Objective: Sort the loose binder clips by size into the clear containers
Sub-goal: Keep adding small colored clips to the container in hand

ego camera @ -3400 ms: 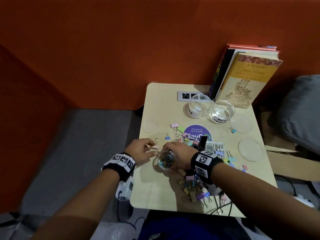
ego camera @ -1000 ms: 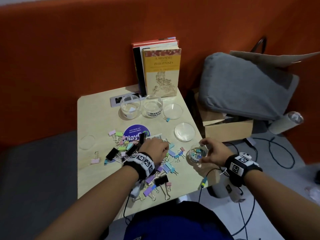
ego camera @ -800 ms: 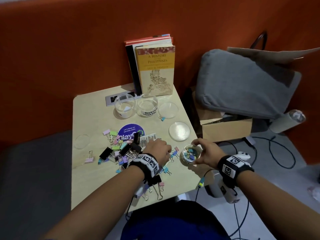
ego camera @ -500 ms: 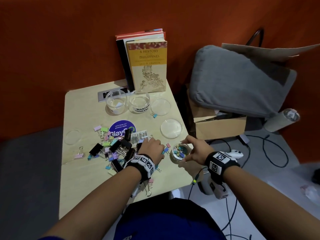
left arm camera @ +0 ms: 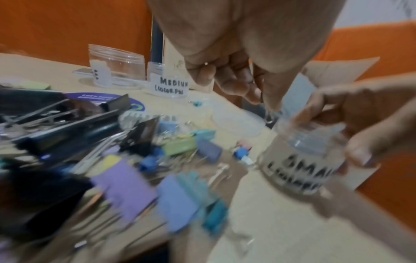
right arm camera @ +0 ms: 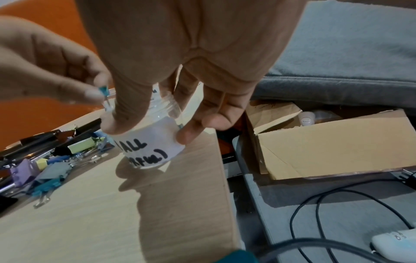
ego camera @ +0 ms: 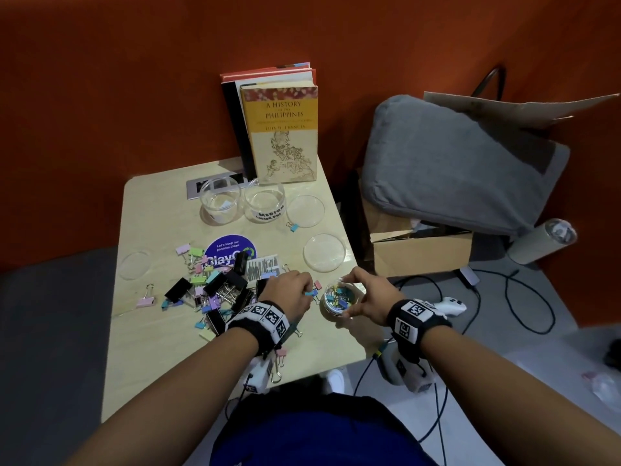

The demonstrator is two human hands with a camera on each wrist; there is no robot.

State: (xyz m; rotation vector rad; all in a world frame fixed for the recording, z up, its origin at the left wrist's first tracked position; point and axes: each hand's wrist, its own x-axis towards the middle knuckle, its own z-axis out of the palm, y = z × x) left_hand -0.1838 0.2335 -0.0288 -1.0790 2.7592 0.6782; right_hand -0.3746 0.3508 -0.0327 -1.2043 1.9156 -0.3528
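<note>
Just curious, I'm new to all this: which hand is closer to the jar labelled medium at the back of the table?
Left. The left hand is nearer the medium jar, by the clip pile. The right hand is farther right, near the table edge, gripping the small jar.

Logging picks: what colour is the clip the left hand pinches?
Blue, clearest in the right wrist view: small clip in left hand.

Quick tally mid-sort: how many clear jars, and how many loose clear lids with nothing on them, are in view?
Clear jars: 3 (back left jar, Medium jar, Small jar in the right hand)
Bare lids: 3 ()
Total: 6
</note>
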